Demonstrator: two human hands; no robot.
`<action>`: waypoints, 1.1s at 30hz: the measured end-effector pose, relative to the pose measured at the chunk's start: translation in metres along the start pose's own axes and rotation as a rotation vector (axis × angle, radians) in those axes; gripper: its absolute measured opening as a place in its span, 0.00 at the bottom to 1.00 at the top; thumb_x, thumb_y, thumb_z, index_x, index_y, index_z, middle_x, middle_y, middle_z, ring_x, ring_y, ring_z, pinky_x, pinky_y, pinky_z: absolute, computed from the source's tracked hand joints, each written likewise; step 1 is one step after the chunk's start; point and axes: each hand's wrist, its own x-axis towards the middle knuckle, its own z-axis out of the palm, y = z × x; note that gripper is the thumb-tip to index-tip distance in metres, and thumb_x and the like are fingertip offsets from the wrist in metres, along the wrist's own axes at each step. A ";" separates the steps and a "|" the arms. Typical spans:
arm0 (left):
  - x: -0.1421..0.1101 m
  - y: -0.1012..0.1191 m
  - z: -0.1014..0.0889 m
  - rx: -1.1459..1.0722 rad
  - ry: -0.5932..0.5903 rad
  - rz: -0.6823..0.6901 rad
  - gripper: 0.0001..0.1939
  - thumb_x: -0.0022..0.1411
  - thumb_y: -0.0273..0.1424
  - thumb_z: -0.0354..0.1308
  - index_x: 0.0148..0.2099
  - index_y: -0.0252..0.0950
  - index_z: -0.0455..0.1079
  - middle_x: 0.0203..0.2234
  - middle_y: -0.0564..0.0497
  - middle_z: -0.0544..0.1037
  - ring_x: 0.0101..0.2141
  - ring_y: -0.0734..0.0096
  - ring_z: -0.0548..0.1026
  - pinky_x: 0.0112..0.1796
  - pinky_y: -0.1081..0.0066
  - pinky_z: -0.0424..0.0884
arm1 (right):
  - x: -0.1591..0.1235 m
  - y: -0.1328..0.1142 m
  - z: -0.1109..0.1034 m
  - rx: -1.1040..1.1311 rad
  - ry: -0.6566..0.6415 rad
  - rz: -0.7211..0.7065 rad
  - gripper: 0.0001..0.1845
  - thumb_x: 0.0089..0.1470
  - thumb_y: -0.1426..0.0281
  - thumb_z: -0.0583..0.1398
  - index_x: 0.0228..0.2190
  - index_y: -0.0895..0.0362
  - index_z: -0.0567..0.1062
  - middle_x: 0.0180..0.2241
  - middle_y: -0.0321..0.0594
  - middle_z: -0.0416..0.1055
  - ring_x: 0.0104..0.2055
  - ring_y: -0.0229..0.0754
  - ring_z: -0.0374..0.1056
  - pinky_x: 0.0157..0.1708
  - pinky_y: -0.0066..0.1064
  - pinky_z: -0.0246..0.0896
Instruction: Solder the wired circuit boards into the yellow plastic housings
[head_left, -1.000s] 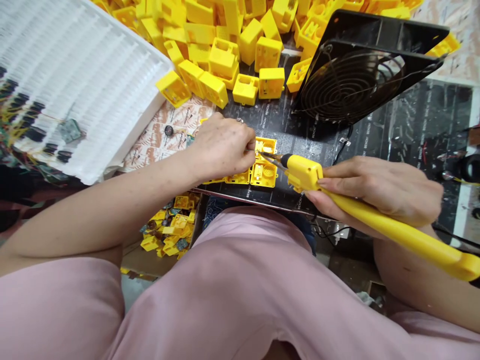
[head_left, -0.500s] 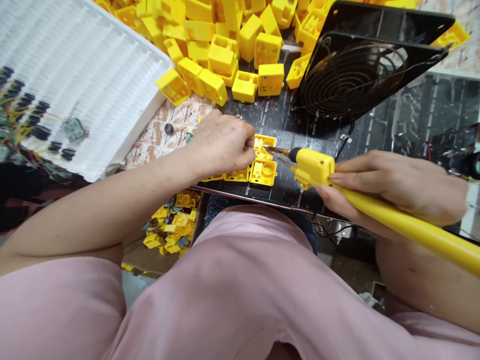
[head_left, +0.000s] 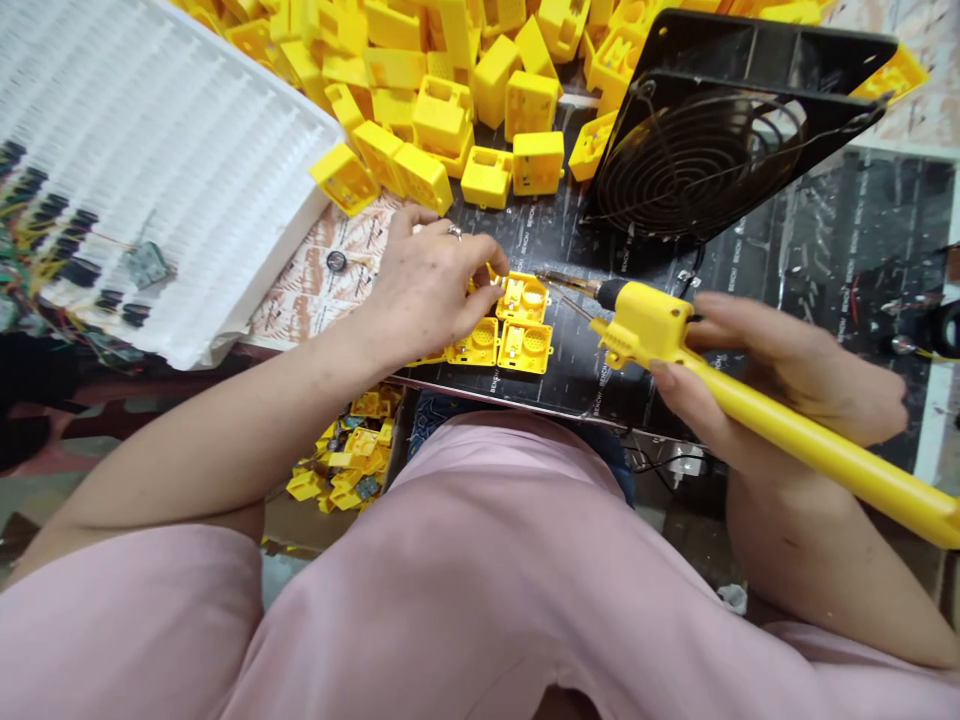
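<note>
My left hand (head_left: 427, 285) rests on a group of small open yellow plastic cases (head_left: 514, 325) on the black mat (head_left: 787, 260), its fingertips pinched at the left edge of the upper case; what they pinch is too small to name. My right hand (head_left: 780, 375) grips a long yellow soldering iron (head_left: 720, 380). The iron's metal tip (head_left: 566, 283) points left and hangs just right of the cases, clear of them.
A heap of yellow cases (head_left: 450, 90) fills the back. A black fan (head_left: 712, 140) leans at the back right. A white ribbed tray (head_left: 150, 160) with dark parts lies left. A box of yellow scraps (head_left: 349, 465) sits below the table edge beside my pink-clad knees.
The soldering iron has drawn back to the right, its tip leaving the case. My left hand shifted slightly left and its fingers loosened, uncovering more of the cases.
</note>
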 end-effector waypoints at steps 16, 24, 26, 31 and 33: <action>0.030 0.016 -0.010 0.066 -0.079 0.046 0.15 0.70 0.31 0.59 0.41 0.44 0.90 0.38 0.42 0.91 0.51 0.40 0.87 0.67 0.39 0.69 | 0.011 -0.002 0.032 0.075 -0.056 -0.004 0.13 0.69 0.56 0.76 0.35 0.45 0.83 0.33 0.37 0.85 0.37 0.48 0.86 0.38 0.38 0.85; 0.027 0.017 -0.009 0.071 -0.110 0.029 0.19 0.73 0.36 0.56 0.45 0.44 0.90 0.37 0.41 0.90 0.53 0.39 0.85 0.64 0.40 0.71 | 0.016 -0.004 0.025 0.094 -0.011 -0.133 0.09 0.72 0.63 0.74 0.37 0.46 0.83 0.32 0.34 0.87 0.36 0.45 0.87 0.39 0.33 0.86; 0.027 0.016 -0.009 0.053 -0.107 0.030 0.18 0.72 0.36 0.56 0.45 0.45 0.90 0.36 0.42 0.89 0.53 0.39 0.85 0.63 0.41 0.72 | 0.013 -0.003 0.023 0.112 0.006 -0.124 0.09 0.70 0.65 0.76 0.38 0.46 0.82 0.32 0.32 0.86 0.36 0.45 0.87 0.39 0.33 0.85; 0.029 0.014 -0.010 0.077 -0.094 0.069 0.17 0.71 0.37 0.57 0.45 0.46 0.90 0.34 0.42 0.89 0.52 0.40 0.85 0.62 0.41 0.74 | 0.014 -0.005 0.028 0.092 -0.089 -0.054 0.12 0.72 0.60 0.75 0.35 0.47 0.83 0.33 0.36 0.85 0.37 0.45 0.86 0.39 0.33 0.85; 0.031 0.016 -0.012 0.093 -0.114 0.062 0.17 0.71 0.37 0.58 0.45 0.46 0.90 0.34 0.42 0.89 0.51 0.40 0.85 0.61 0.42 0.74 | 0.016 -0.006 0.029 0.099 -0.094 -0.114 0.10 0.76 0.61 0.72 0.38 0.48 0.85 0.37 0.38 0.88 0.39 0.44 0.87 0.44 0.33 0.87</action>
